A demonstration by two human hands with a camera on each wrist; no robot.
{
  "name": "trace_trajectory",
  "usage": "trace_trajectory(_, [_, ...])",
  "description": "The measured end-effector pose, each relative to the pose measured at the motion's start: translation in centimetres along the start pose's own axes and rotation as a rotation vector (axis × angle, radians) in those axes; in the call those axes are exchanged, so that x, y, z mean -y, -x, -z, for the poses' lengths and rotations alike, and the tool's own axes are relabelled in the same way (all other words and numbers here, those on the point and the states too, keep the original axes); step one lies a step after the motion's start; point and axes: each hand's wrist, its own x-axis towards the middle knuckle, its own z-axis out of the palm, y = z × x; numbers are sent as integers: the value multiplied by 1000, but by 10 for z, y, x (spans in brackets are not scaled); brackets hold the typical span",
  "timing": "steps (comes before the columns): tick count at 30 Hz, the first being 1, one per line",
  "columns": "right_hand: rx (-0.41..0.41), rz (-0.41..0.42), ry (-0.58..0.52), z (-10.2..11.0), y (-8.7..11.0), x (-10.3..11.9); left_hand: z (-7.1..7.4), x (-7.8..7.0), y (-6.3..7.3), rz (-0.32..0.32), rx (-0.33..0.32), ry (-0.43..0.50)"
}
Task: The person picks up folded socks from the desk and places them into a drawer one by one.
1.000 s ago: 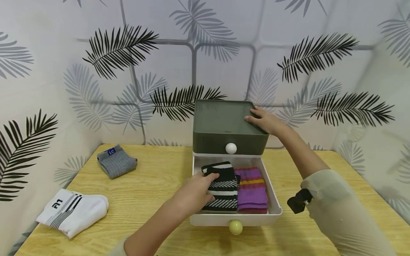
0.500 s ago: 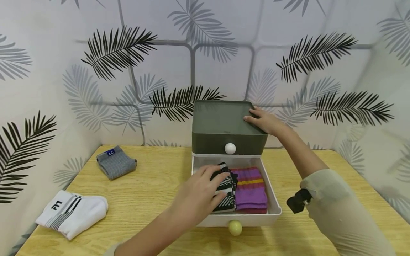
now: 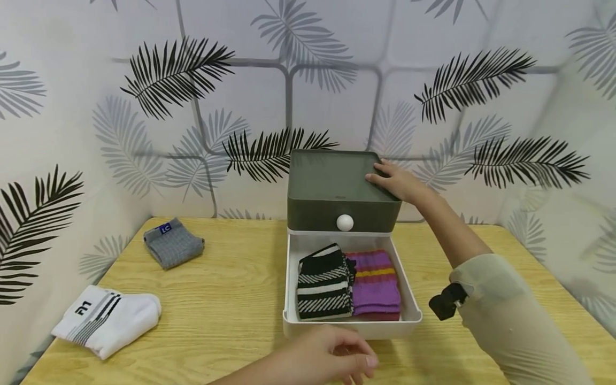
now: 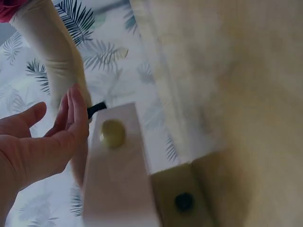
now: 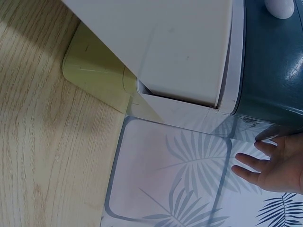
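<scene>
the white, yellow-knobbed drawer [image 3: 397,330] juts from under the dark green box [image 3: 332,174], facing the head camera, its front's long axis crosswise. the left hand [image 3: 323,355] curves loose fingers before it; the right hand [image 3: 400,182] spreads its own on the box.

Lower drawer [image 3: 401,330]: smooth plastic. Upper box [image 3: 332,176]: plastic, slight sheen. White knob [image 3: 345,222]: glossy. Striped sock [image 3: 324,289]: knitted cloth. Table [image 3: 226,299]: wood-grain finish.

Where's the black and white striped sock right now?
In the head view, the black and white striped sock lies in the left half of the open white drawer, beside the purple sock.
</scene>
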Motion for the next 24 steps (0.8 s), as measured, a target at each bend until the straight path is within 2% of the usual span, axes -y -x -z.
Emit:
trace_trajectory(3, [7,0,3,0,1,2,-8,13,-2,115,75,226])
trace_trajectory(6, [5,-3,9,0,1,3,-13,26,-4,210,95,297])
trace_trajectory(9, [7,-2,11,0,1,3,-18,39,-9,278,78,391])
trace_trajectory(16, [0,-1,4,0,1,1,-21,56,-24,308,-61,746])
trace_trajectory(19, [-2,-3,6,0,2,1,-19,57,-29,337,-58,836])
trace_trajectory(24, [-1,-1,15,-1,1,1,-18,57,-34,347,-1,887])
